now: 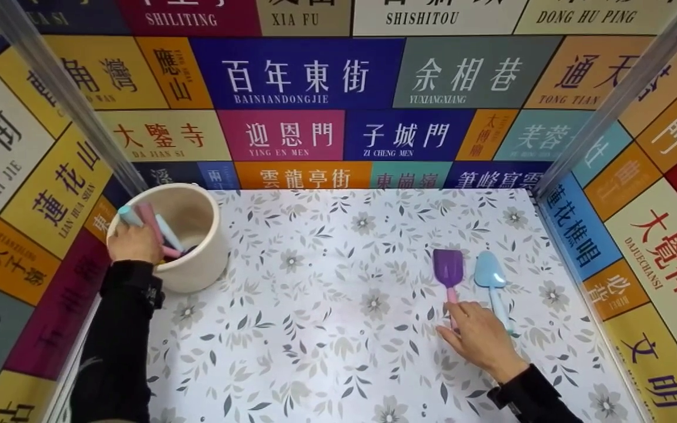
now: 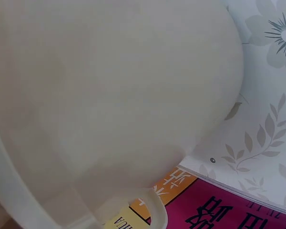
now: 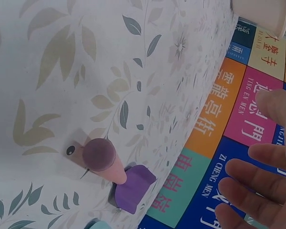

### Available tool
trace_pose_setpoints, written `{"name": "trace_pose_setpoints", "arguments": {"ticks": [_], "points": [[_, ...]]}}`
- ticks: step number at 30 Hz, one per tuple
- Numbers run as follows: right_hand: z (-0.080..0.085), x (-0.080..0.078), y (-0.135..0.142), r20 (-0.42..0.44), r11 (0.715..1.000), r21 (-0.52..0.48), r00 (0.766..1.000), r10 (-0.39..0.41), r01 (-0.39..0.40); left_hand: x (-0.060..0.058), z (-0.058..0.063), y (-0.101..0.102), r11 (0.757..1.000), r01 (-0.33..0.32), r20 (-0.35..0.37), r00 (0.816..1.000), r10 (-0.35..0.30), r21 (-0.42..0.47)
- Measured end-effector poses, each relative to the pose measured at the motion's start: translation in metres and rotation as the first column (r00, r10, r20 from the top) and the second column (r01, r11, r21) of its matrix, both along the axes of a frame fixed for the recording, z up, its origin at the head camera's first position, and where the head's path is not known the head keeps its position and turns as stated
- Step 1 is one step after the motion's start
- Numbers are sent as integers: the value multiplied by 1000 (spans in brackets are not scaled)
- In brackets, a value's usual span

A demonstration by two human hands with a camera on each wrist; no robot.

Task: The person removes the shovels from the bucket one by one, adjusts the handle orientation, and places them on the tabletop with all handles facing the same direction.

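My left hand (image 1: 134,244) reaches over the near left rim of a cream bucket (image 1: 194,273), among pink and light blue handles (image 1: 168,232). Its fingertips are hidden, and I cannot tell whether they grip a handle. Only the bucket's smooth wall (image 2: 133,86) fills most of the left wrist view. On the right, my right hand (image 1: 482,338) is over the pink handle of a purple toy shovel (image 1: 449,267). In the right wrist view its fingers (image 3: 248,174) are spread, apart from the shovel's pink handle (image 3: 112,167). Beside it lies a light blue toy shovel (image 1: 489,270).
The table (image 1: 315,352) has a white cover printed with grey leaves and flowers. Colourful panels with Chinese place names (image 1: 297,70) wall it in at the back and sides. Clear posts (image 1: 626,88) stand at the back corners. A loop handle (image 2: 157,210) hangs on the bucket.
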State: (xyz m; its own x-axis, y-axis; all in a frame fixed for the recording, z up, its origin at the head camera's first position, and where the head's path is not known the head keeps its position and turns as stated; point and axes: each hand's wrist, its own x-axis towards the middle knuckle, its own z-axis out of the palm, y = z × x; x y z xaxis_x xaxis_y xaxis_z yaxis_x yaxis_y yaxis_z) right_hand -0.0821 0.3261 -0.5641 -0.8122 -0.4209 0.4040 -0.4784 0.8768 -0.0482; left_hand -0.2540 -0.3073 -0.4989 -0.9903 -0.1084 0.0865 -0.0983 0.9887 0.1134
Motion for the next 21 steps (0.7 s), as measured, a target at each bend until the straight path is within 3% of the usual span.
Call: {"name": "trace_pose_setpoints", "arguments": {"ticks": [9, 14, 21], "points": [[-1, 1, 0, -19, 1000, -6, 1000, 4, -4, -1, -6, 1, 1000, 2, -19, 1000, -3, -20], [-1, 2, 0, -6, 1000, -7, 1000, -4, 4, -2, -3, 6, 999, -10, 45, 999, 11, -31], [3, 4, 1, 88, 999, -16, 995, -46, 48, -6, 3, 13, 998, -60, 115, 992, 60, -3]]}}
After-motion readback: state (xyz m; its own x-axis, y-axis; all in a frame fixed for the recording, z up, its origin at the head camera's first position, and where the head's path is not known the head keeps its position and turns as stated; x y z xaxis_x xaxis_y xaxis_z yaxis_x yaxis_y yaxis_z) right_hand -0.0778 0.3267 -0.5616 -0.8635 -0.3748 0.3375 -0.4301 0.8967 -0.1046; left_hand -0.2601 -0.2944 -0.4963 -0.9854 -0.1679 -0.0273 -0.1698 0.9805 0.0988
